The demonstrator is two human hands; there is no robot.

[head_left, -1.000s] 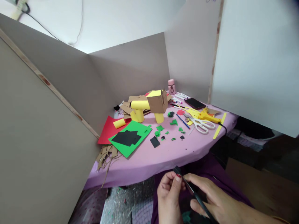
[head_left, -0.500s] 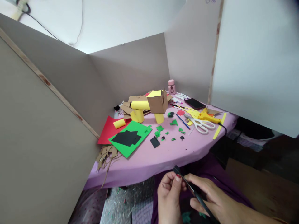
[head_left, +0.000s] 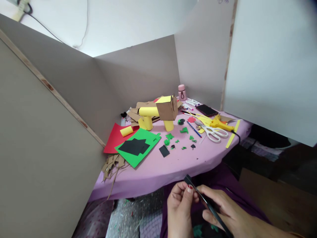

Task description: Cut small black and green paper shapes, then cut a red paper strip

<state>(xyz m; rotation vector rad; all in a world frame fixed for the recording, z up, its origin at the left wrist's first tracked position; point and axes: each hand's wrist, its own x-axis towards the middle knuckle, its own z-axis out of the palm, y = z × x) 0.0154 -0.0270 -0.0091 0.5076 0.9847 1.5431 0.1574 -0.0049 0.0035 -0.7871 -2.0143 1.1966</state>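
Low in front of the table edge, over my lap, my left hand [head_left: 180, 206] pinches a small black paper piece [head_left: 188, 179] between thumb and fingers. My right hand [head_left: 231, 206] is closed around a long, slim black piece [head_left: 215, 215] slanting from lower right up to the left fingertips. Whether this is a tool or a folded strip is unclear. Both hands almost touch where the black pieces meet. Beyond them on the table lie a black square [head_left: 164, 151] and green scraps [head_left: 169, 136]. Black sheets [head_left: 132, 147] rest on a green sheet [head_left: 135, 162].
A yellow-and-brown paper animal figure [head_left: 166, 110] stands mid-table. White-handled scissors [head_left: 215, 134], a yellow glue gun [head_left: 219, 123], a pencil [head_left: 194, 129] and a phone [head_left: 206, 110] lie right. A pink flask [head_left: 182, 92] stands behind. Grey panels [head_left: 138, 72] enclose the table.
Both hands keep their grip and have shifted only very slightly. The black piece's upper end sits a touch higher and further right. Nothing on the table has moved.
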